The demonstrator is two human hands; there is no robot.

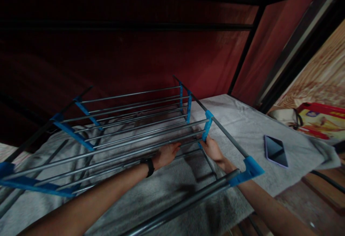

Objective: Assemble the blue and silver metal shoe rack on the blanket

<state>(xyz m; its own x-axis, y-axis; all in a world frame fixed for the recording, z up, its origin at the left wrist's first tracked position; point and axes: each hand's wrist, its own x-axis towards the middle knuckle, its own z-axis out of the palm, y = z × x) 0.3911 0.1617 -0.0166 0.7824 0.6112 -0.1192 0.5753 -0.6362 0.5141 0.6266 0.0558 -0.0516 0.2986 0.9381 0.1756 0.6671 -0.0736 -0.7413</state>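
A: Rack, where?
B: The tube rack (151,135) is spread from the left edge past centre, set on grey cloth (234,112) before a red panel (151,59).
A: Long axis?
B: Slim tubes are run left to right, tilted slightly up at the right. The right side rail (229,135) is angled from lower right up toward upper centre; the left one is slanted up from the left edge. Blue corner piece (249,171) is seen right of centre, low, with a thick tube joined.
A: Hands?
B: By the right hand (213,150), the foot of a blue bracket (207,127) is grasped. A tube is touched by the left hand's (165,155) fingers, centre frame; whether it is gripped cannot be told.
A: Containers?
B: Red-and-yellow pack (323,119), right edge; contents can't be made out. A phone (276,151) is laid on the cloth nearby.
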